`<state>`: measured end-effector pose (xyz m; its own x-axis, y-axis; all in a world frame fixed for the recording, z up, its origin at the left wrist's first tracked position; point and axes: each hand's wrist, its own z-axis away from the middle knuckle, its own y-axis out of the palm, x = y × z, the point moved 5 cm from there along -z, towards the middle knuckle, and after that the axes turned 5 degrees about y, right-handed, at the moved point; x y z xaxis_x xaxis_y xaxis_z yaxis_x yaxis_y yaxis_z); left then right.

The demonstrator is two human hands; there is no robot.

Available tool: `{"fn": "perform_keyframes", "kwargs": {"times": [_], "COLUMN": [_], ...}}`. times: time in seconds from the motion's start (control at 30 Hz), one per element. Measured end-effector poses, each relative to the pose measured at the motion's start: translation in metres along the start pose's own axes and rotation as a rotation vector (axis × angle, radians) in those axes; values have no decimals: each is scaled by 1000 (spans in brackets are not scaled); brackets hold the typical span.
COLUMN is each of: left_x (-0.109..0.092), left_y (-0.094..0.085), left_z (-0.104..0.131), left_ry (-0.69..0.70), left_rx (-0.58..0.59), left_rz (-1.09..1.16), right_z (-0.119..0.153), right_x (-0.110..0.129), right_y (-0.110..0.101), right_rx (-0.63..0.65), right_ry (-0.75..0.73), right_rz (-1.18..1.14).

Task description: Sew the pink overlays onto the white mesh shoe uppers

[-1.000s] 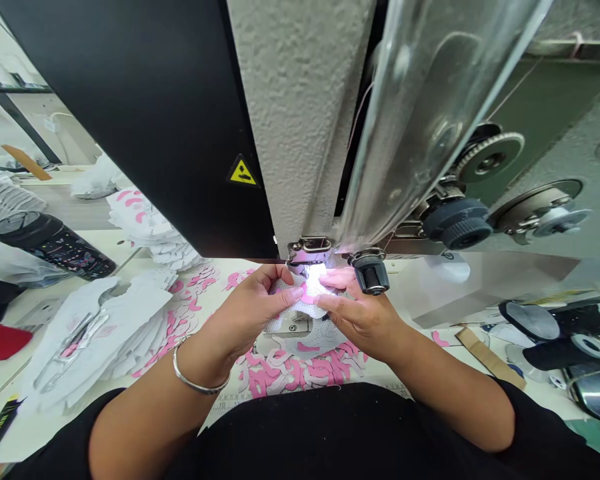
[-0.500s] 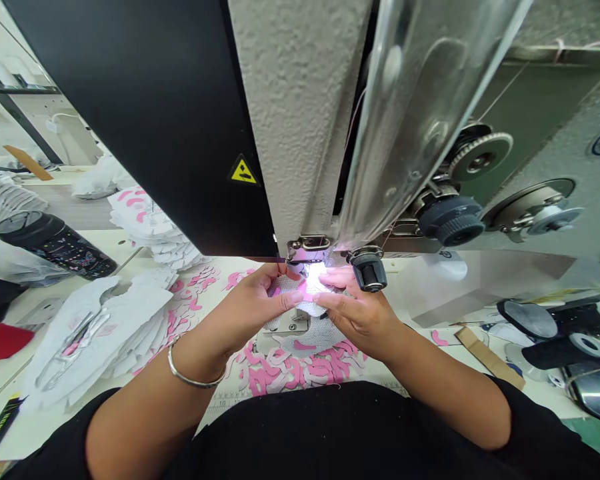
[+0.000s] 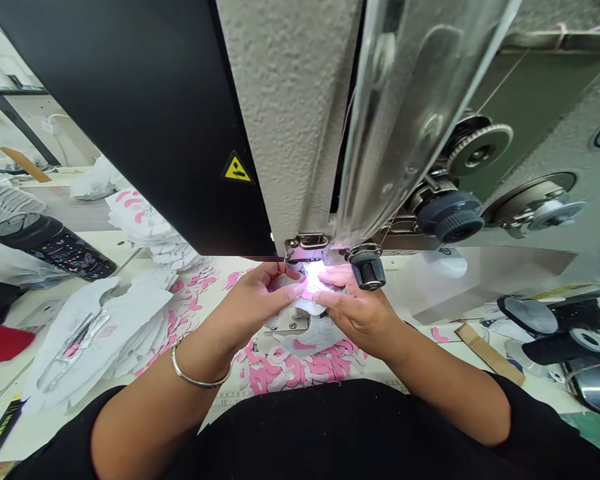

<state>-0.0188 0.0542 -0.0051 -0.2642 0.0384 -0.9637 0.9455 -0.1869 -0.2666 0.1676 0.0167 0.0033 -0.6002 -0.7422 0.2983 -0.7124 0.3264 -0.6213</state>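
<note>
Head view: left fingers (image 3: 286,295) pinch pale textured fabric (image 3: 309,307), pink-patched, glare-washed; right fingers (image 3: 341,303) touch it, grip unclear.

I count two grips: my left grip (image 3: 253,300) and my right grip (image 3: 365,313). Sewing machine (image 3: 285,100), one. Bracelet (image 3: 195,382), one. Yellow warning label (image 3: 237,170), one. Black bottle (image 3: 55,247), one. Dark thread spools (image 3: 555,350), two visible. Stray pink piece (image 3: 439,335), one. Heaped pink pieces (image 3: 295,375): many, overlapping, number indeterminate.
</note>
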Motion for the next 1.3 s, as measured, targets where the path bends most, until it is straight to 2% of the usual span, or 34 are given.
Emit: {"fn": "perform_keyframes", "kwargs": {"times": [0.73,1.0,1.3], "left_x": [2,1,3], "left_y": [4,2,3], "left_z": [-4,-5,-5], "left_ry": [30,18,14], "left_rx": [-35,-12,-12], "left_rz": [-94,-108,-34], "right_z": [3,3,3], "right_x": [-3,-5,-6], "right_y": [-1,0,-2], "right_rx": [-9,37,106], "right_ry": [2,-56,-18], "right_rz": [-30,-40,-70]}}
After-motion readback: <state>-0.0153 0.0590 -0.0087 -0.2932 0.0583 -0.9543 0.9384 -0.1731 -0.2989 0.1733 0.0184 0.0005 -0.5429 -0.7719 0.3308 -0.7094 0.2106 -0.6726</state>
